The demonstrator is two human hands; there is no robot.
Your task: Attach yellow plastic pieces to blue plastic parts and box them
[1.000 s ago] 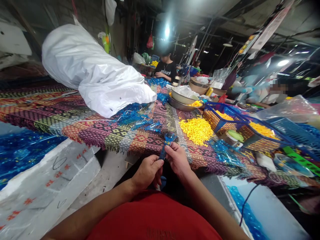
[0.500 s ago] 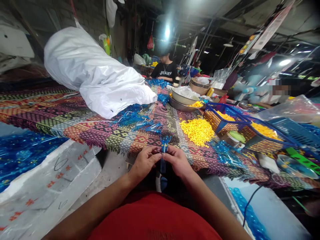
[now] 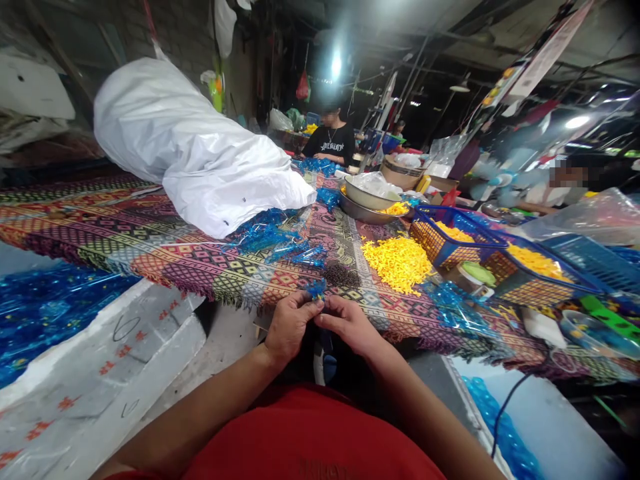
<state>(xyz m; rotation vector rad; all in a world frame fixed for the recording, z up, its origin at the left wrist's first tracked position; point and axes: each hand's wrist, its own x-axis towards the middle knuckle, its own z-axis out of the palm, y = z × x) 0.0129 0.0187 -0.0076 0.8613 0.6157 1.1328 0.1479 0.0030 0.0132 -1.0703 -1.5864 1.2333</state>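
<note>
My left hand (image 3: 290, 325) pinches a small clear blue plastic piece (image 3: 316, 289) between thumb and fingers at the table's front edge. A crumpled tuft with a bit of yellow sticks up above the fingertips; the lower part is hidden by the hands. Against the same piece, my right hand (image 3: 354, 325) is closed with thumb and forefinger together, its fingertips meeting those of the left. Just beyond lie more flat blue plastic pieces (image 3: 307, 255) and a little patch of small dark bits (image 3: 341, 275). Right of these is a pile of small yellow parts (image 3: 397, 263).
A patterned cloth (image 3: 200, 267) covers the table. A large white sack (image 3: 210, 147) lies at left. Blue baskets (image 3: 530, 287) of yellow parts and metal bowls (image 3: 367, 207) stand at right. Foam boxes (image 3: 125, 340) flank my lap. A person (image 3: 330, 140) sits across the table.
The blue piece stood upright, extending below my fingers; now only its top tuft shows. My hands have shifted slightly left, and the right fingers now overlap the spot beneath it.
</note>
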